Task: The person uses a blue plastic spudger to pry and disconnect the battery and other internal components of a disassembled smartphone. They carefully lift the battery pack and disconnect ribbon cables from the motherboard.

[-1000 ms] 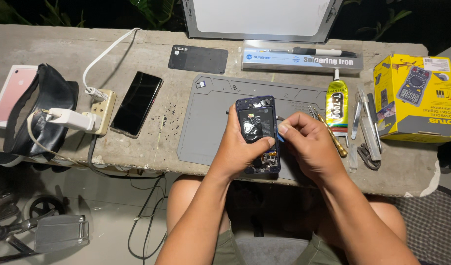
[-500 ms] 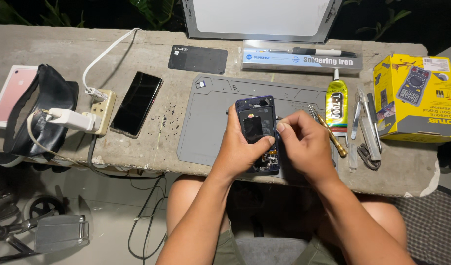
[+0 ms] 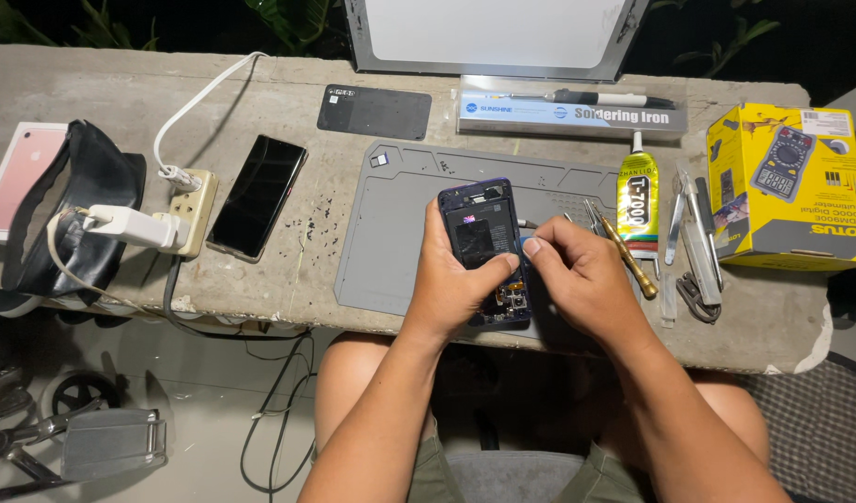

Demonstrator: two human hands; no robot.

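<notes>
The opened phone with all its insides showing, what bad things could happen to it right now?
The opened phone lies near the front edge of the grey mat, held by the left hand; a bump might knock it off the ledge. The right hand pinches something at its bare insides, so a slip could perhaps scratch small parts. The glue tube and metal tools lie close by and might get nudged.
</notes>
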